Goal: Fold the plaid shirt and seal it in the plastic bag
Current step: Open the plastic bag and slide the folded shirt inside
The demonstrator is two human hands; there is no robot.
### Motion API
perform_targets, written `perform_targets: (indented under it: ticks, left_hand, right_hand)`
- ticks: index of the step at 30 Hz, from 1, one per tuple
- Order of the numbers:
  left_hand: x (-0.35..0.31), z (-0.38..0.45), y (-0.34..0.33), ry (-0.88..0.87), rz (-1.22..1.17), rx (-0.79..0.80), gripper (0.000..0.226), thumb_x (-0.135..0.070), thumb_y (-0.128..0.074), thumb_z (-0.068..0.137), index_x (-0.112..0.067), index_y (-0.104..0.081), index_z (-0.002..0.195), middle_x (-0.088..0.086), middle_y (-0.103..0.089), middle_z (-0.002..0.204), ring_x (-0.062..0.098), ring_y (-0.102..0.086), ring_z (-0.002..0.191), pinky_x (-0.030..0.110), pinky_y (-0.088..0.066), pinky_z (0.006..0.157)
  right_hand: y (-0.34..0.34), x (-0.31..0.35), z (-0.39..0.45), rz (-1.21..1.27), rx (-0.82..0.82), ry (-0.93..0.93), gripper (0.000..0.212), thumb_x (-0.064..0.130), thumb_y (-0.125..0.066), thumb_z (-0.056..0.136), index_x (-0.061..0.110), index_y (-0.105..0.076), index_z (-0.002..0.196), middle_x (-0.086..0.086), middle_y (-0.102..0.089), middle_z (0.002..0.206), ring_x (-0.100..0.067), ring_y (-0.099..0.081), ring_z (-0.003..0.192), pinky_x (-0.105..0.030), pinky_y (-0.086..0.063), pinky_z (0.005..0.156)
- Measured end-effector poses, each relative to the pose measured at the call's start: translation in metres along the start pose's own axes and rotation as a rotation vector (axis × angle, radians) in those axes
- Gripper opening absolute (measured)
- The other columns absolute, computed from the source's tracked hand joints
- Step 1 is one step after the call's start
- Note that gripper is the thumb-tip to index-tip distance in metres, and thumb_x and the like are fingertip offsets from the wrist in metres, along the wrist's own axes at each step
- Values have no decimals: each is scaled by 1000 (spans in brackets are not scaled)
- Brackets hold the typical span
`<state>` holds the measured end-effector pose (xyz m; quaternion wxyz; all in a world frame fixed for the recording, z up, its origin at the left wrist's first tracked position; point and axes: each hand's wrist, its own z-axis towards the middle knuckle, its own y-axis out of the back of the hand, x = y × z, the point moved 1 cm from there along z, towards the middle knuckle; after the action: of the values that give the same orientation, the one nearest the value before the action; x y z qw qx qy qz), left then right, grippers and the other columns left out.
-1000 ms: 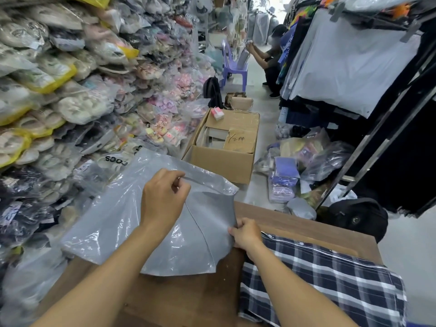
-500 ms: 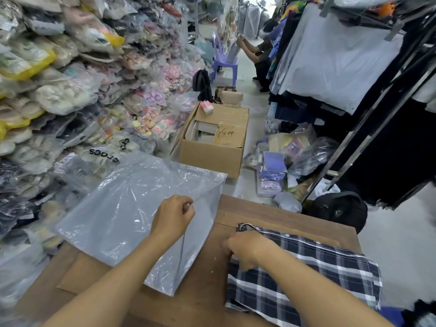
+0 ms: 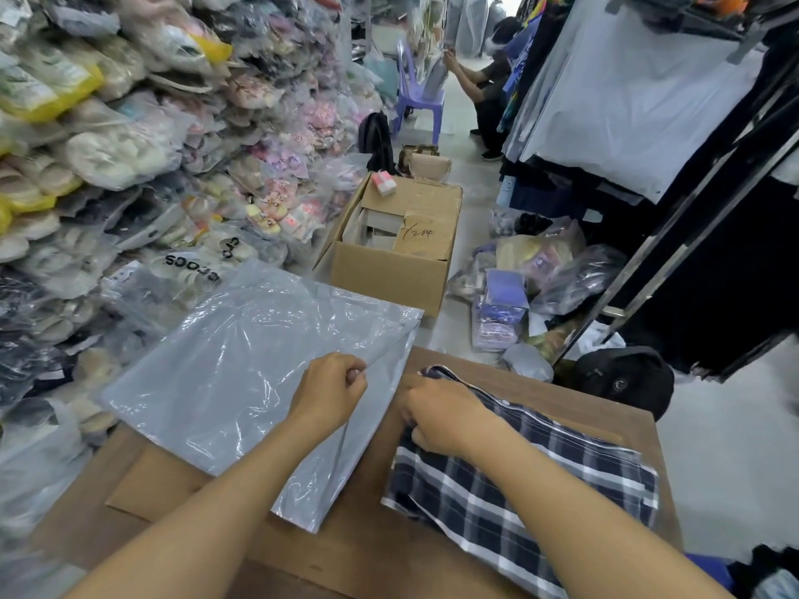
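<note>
A grey translucent plastic bag (image 3: 225, 373) lies on the left half of the wooden table (image 3: 562, 399), its open mouth facing right. My left hand (image 3: 330, 389) pinches the upper flap of that mouth and holds it raised. The folded dark blue and white plaid shirt (image 3: 519, 490) lies on the right half of the table. My right hand (image 3: 441, 415) is closed on the shirt's left edge, just right of the bag's mouth. The shirt is outside the bag.
A flat cardboard sheet (image 3: 147, 482) lies under the bag. Beyond the table stands an open cardboard box (image 3: 389, 270). Bagged shoes (image 3: 129, 144) are stacked along the left. Clothing racks (image 3: 648, 101) and a black bag (image 3: 622, 378) are on the right. A person (image 3: 484, 84) sits far back.
My right hand let go of the bag and gripped the shirt's left edge. My left hand kept its pinch on the bag's flap and lowered the bag onto the table.
</note>
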<state>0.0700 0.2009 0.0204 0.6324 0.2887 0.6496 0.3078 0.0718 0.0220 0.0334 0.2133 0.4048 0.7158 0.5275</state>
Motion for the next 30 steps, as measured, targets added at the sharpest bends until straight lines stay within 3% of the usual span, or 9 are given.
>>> perform_targets:
  ticks: [3,7,10,15,18,22,27,30]
  left_hand:
    - [0,1,-1,-1,-12,3,21,-13,-59,90,-13,-75,103,-10,-58,72,18,-58,78,36,-54,80]
    - [3,1,3,21,-38,-17,24,-12,-57,90,-12,-74,107,-5,-63,81,16,-60,80,33,-54,81]
    - [6,0,6,73,-89,-39,23,-11,-58,88,-12,-75,102,-7,-65,76,14,-61,77,27,-52,77]
    - [0,-9,1,35,-108,-5,15,-9,-61,83,-10,-76,85,1,-68,71,17,-63,72,33,-55,74]
    - [1,-9,-6,28,-103,14,18,-12,-60,84,-16,-76,91,-8,-64,73,10,-61,73,25,-53,73]
    - [-1,-8,-17,44,-79,47,18,-16,-58,83,-22,-74,86,-8,-65,72,14,-61,71,34,-56,69]
    - [-10,-12,-30,52,26,65,15,-19,-56,86,-25,-70,87,-8,-64,70,13,-62,68,35,-56,62]
    - [-10,-15,-37,54,86,68,9,-20,-58,85,-25,-65,84,-8,-62,66,14,-60,64,31,-52,56]
  right_hand:
    - [12,17,9,17,-140,79,16,9,-57,87,10,-62,103,-10,-54,110,-27,-46,80,-37,-37,63]
    - [-6,28,29,73,-211,130,18,7,-56,90,6,-64,105,-13,-57,110,-34,-56,96,-43,-49,68]
    - [-27,25,44,90,-223,127,16,9,-57,91,7,-65,105,-13,-57,108,-35,-57,98,-48,-52,71]
    - [-45,21,67,59,-238,-12,32,4,-54,90,8,-60,122,-16,-60,119,-36,-58,106,-43,-43,76]
    - [-50,20,68,231,-158,-42,35,4,-51,92,13,-55,125,-13,-57,122,-36,-60,102,-42,-46,73]
    - [-40,-2,43,505,-220,-65,19,20,-53,96,25,-64,110,0,-63,114,-25,-62,102,-41,-52,83]
    - [-33,-66,-12,669,-347,-364,23,20,-62,94,17,-68,116,0,-64,112,-16,-59,102,-27,-46,87]
    - [-53,-114,-58,627,-337,-710,34,33,-64,91,18,-63,121,-10,-58,126,-30,-53,120,-40,-45,101]
